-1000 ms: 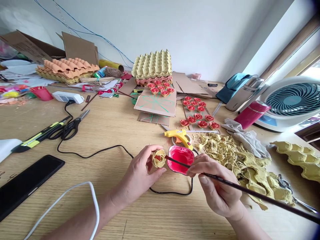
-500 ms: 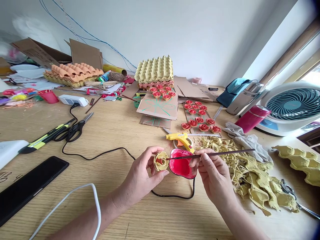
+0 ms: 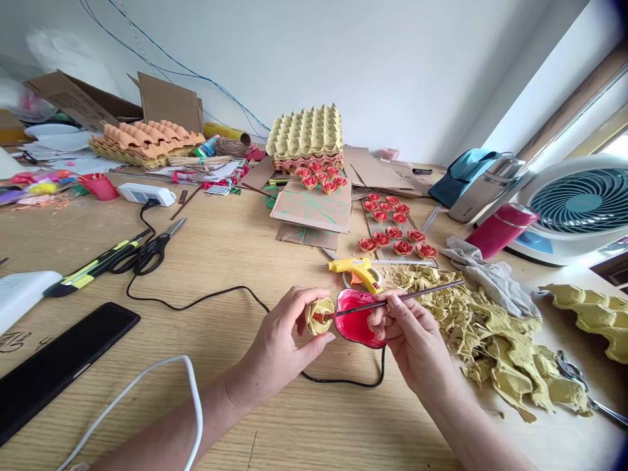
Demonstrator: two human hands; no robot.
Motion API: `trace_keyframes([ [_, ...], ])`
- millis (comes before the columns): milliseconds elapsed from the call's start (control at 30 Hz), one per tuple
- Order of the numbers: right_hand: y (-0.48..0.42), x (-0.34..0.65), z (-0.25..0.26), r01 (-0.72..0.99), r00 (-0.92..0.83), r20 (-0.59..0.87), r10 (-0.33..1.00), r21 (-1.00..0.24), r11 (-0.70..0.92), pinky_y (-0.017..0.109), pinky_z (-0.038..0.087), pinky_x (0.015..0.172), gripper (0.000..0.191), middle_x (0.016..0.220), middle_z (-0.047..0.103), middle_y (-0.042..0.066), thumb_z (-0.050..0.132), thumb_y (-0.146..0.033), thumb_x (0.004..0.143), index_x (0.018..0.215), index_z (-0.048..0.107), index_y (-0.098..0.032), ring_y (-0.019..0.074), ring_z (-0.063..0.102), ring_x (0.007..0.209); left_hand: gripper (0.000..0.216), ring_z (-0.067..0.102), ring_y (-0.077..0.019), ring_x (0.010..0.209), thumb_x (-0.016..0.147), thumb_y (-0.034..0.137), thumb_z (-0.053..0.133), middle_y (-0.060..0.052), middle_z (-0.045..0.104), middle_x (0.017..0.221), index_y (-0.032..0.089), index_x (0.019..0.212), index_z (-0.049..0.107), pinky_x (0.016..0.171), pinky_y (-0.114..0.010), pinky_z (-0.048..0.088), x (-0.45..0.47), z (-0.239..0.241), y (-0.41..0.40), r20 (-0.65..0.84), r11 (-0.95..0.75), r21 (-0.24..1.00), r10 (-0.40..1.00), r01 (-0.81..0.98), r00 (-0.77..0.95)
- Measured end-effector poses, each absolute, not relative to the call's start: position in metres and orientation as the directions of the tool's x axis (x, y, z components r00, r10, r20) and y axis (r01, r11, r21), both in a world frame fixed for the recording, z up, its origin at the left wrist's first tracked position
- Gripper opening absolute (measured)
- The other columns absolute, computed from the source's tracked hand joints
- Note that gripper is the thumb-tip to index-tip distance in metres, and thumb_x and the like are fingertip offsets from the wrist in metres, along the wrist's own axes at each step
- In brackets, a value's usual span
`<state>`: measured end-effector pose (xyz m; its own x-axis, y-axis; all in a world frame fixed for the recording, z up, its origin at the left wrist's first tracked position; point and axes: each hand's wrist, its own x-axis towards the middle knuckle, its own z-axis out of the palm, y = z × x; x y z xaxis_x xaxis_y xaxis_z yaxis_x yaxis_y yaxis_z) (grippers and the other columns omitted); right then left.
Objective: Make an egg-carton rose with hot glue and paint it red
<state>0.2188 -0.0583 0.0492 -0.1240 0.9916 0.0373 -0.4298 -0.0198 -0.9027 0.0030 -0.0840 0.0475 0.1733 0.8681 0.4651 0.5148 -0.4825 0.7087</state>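
Observation:
Between the thumb and fingers of my left hand [image 3: 289, 333] is a yellow egg-carton rose [image 3: 320, 316], with some red paint inside it. My right hand [image 3: 409, 333] is closed around a thin dark paintbrush [image 3: 426, 292], whose tip meets the rose's inner petals. Under the brush sits a small dish of red paint [image 3: 356, 320], partly hidden by my right fingers. Just behind the dish lies a yellow glue gun [image 3: 357, 269]. Several red-painted roses [image 3: 392, 232] stand on cardboard farther back.
Torn egg-carton scraps [image 3: 490, 333] and a grey cloth [image 3: 490, 275] lie at right, near a pink flask [image 3: 503, 229] and a fan [image 3: 579, 209]. Scissors [image 3: 147, 252], a utility knife [image 3: 95, 265] and a black phone [image 3: 63, 366] are at left. A white cable [image 3: 189, 379] arches over my left forearm.
The rose has tilted in my left hand, its opening turned more toward the brush. My right hand and the brush have shifted slightly left. More red shows inside the petals.

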Motion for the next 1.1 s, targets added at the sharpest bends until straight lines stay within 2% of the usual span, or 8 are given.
trace_keyframes([
  [200,-0.059,0.220,0.049,-0.373,-0.042,0.079,0.996,-0.926,0.058,0.020,0.050,0.048,0.026,0.063,0.072,0.001,0.076,-0.045,0.088,0.089,0.072,-0.019,0.0100,0.059,0.047,0.046,0.065,-0.0184,0.091,0.086,0.010,0.068,-0.005,0.067,0.112,0.025,0.128,0.056,0.076,-0.028,0.054,0.002,0.048,-0.084,0.498,-0.523,0.675,0.843,0.521,0.202],
  [367,-0.062,0.221,0.051,-0.288,0.009,0.171,0.985,-0.943,0.166,0.023,0.054,0.051,0.023,0.064,0.072,0.000,0.074,-0.044,0.091,0.090,0.072,-0.020,0.0117,0.060,0.048,0.047,0.064,-0.0173,0.087,0.086,0.010,0.068,-0.004,0.066,0.109,0.026,0.128,0.055,0.073,-0.027,0.053,0.002,0.047,-0.084,0.514,-0.532,0.651,0.834,0.541,0.201],
  [633,-0.065,0.225,0.050,-0.242,0.018,0.248,0.969,-0.939,0.245,0.027,0.056,0.051,0.019,0.068,0.074,0.001,0.070,-0.040,0.095,0.094,0.071,-0.022,0.0144,0.064,0.052,0.047,0.063,-0.0155,0.088,0.086,0.008,0.070,-0.003,0.065,0.109,0.025,0.127,0.054,0.075,-0.025,0.052,0.002,0.046,-0.083,0.514,-0.534,0.656,0.833,0.532,0.203],
  [767,-0.065,0.229,0.050,-0.151,0.068,0.289,0.955,-0.943,0.297,0.028,0.056,0.053,0.019,0.070,0.074,0.002,0.070,-0.040,0.095,0.094,0.071,-0.022,0.0161,0.067,0.057,0.044,0.066,-0.0177,0.094,0.085,0.010,0.069,-0.004,0.067,0.111,0.025,0.125,0.056,0.079,-0.027,0.054,0.002,0.046,-0.083,0.490,-0.506,0.684,0.852,0.525,0.183],
  [933,-0.063,0.234,0.050,-0.113,0.096,0.352,0.931,-0.925,0.362,0.027,0.052,0.050,0.017,0.069,0.074,0.001,0.070,-0.039,0.095,0.095,0.072,-0.022,0.0161,0.066,0.056,0.044,0.066,-0.0159,0.082,0.082,0.014,0.073,-0.003,0.069,0.104,0.025,0.123,0.059,0.073,-0.026,0.055,0.002,0.044,-0.082,0.419,-0.425,0.757,0.899,0.497,0.131],
  [1100,-0.063,0.235,0.054,-0.070,0.117,0.413,0.903,-0.904,0.422,0.026,0.053,0.052,0.014,0.068,0.072,0.001,0.069,-0.036,0.096,0.097,0.072,-0.022,0.0149,0.065,0.056,0.042,0.070,-0.0163,0.086,0.081,0.015,0.073,-0.004,0.070,0.108,0.023,0.121,0.059,0.073,-0.026,0.057,0.003,0.043,-0.081,0.351,-0.357,0.842,0.932,0.404,0.092],
])
